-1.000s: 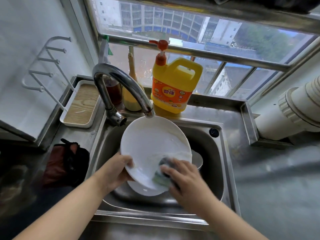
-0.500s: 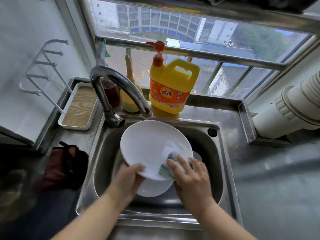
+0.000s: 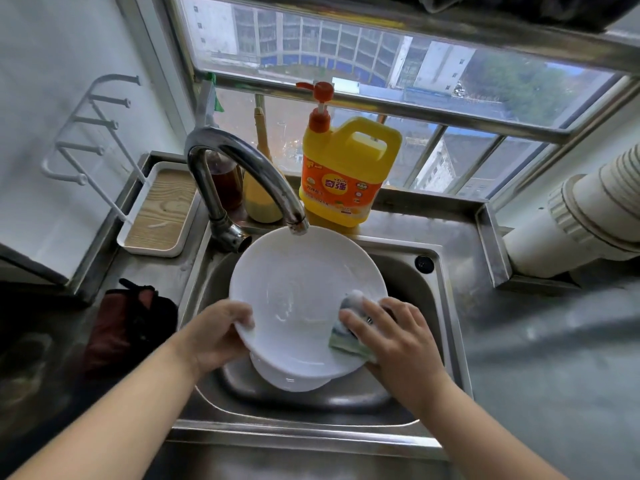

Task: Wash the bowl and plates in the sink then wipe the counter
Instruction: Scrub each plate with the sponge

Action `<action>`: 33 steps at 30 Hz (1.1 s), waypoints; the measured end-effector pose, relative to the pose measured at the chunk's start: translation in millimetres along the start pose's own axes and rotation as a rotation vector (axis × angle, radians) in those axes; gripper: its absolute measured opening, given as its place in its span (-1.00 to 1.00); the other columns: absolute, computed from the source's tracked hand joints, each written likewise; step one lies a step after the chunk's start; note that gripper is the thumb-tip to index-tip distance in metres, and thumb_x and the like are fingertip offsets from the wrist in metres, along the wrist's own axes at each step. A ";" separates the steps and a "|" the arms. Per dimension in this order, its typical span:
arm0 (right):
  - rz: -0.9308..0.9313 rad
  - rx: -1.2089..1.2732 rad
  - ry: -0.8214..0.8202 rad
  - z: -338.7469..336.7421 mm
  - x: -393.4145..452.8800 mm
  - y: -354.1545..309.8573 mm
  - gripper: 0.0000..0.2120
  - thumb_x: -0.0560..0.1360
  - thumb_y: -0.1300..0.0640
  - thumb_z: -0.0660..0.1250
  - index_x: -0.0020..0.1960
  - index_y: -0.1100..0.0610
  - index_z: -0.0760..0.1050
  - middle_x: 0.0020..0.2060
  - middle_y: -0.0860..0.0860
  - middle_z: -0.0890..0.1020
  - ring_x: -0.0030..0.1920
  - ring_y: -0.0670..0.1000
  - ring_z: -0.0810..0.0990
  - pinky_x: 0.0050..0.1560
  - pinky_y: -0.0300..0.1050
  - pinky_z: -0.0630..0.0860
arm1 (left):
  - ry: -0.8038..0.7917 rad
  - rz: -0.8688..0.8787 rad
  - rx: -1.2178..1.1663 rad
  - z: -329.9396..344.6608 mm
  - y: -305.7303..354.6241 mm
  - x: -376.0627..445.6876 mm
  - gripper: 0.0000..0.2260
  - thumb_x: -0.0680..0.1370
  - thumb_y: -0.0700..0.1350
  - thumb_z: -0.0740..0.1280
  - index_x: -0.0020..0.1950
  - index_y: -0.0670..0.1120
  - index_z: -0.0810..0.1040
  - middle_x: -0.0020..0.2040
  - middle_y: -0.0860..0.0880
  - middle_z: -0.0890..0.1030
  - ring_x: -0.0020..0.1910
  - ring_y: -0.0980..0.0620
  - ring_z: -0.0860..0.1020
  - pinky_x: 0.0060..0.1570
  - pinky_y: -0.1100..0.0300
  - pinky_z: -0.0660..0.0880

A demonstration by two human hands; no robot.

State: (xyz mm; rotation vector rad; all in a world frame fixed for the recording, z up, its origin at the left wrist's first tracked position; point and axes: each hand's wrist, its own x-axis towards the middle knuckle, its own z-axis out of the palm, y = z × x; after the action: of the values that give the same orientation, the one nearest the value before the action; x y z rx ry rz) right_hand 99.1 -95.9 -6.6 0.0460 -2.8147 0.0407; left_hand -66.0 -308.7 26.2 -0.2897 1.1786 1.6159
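Gripping the near-left rim of a white plate [image 3: 294, 299], the left hand [image 3: 214, 336] holds it tilted over the sink [image 3: 446, 306], thumb curled onto the plate's face. Just right of that hand, the right hand [image 3: 398, 341] presses a soapy sponge [image 3: 349, 337] against the plate's lower right rim, fingers curled over it. Below both hands, another white dish [image 3: 291, 381] sits in the basin, perhaps a second plate, mostly hidden. Beyond the hands, the faucet [image 3: 242, 168] arches over the plate's far edge, with a yellow detergent jug [image 3: 346, 174] behind it.
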 end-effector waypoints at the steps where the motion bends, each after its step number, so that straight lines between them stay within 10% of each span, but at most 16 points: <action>1: -0.022 -0.019 0.013 -2.4 1.5 0.2 -0.41 0.28 -0.05 0.47 0.27 -0.02 0.42 0.18 0.07 0.59 0.08 0.16 0.45 0.13 0.11 0.41 | -0.032 0.001 0.010 -3.4 5.2 0.6 -0.50 0.15 -0.34 0.26 0.10 -0.26 0.52 -0.09 -0.25 0.66 -0.12 -0.17 0.66 -0.22 0.07 0.62; 10: 0.291 0.179 0.056 14.9 15.5 -65.3 -0.54 0.31 0.02 0.37 0.20 0.01 0.43 0.04 0.07 0.66 -0.06 0.17 0.57 -0.04 0.01 0.50 | 0.129 0.253 -0.078 50.4 -56.7 14.5 -0.59 0.46 -0.48 0.11 0.15 -0.15 0.56 0.00 -0.22 0.67 0.01 -0.18 0.64 0.02 -0.06 0.56; 15: 0.070 0.218 -0.150 12.9 -6.9 -8.3 -0.57 0.48 -0.14 0.18 0.31 -0.04 0.41 0.21 0.00 0.56 0.03 0.14 0.51 0.08 0.07 0.54 | 0.133 0.230 0.009 12.2 -32.3 11.0 -0.50 0.39 -0.44 0.15 0.26 -0.09 0.47 0.05 -0.21 0.63 0.05 -0.18 0.59 -0.11 0.04 0.60; 20: 0.483 0.386 -0.196 14.7 22.3 -16.6 -0.51 0.43 -0.04 0.18 0.31 0.06 0.49 0.30 0.11 0.50 0.17 0.25 0.43 0.29 0.09 0.35 | 0.067 0.184 -0.009 17.5 -37.8 20.2 -0.44 0.34 -0.43 0.19 0.27 -0.01 0.46 0.12 -0.22 0.62 0.09 -0.21 0.60 -0.03 -0.01 0.59; 26: 0.224 0.575 -0.208 5.2 11.3 -31.8 -0.51 0.25 0.09 0.21 0.18 -0.05 0.46 0.20 0.06 0.54 0.17 0.07 0.43 0.22 -0.03 0.39 | 0.068 0.179 0.005 1.7 -36.8 17.3 -0.36 0.24 -0.32 0.23 0.34 -0.09 0.43 0.16 -0.24 0.60 0.11 -0.22 0.58 0.08 -0.06 0.55; 33: 0.562 0.476 -0.197 13.2 80.4 10.2 -0.56 0.43 0.24 0.31 0.27 0.03 0.35 0.39 0.02 0.20 0.38 0.10 0.17 0.43 0.06 0.13 | -0.087 0.065 0.200 19.4 -48.1 11.3 -0.36 0.24 -0.32 0.22 0.31 -0.02 0.42 0.13 -0.23 0.61 0.11 -0.23 0.59 0.02 -0.07 0.57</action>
State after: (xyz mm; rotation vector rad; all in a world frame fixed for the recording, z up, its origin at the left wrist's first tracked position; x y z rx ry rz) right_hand 18.4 -88.4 6.5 -0.6605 -2.8427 0.8706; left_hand -23.2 -289.0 1.8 -0.0530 1.2822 1.5362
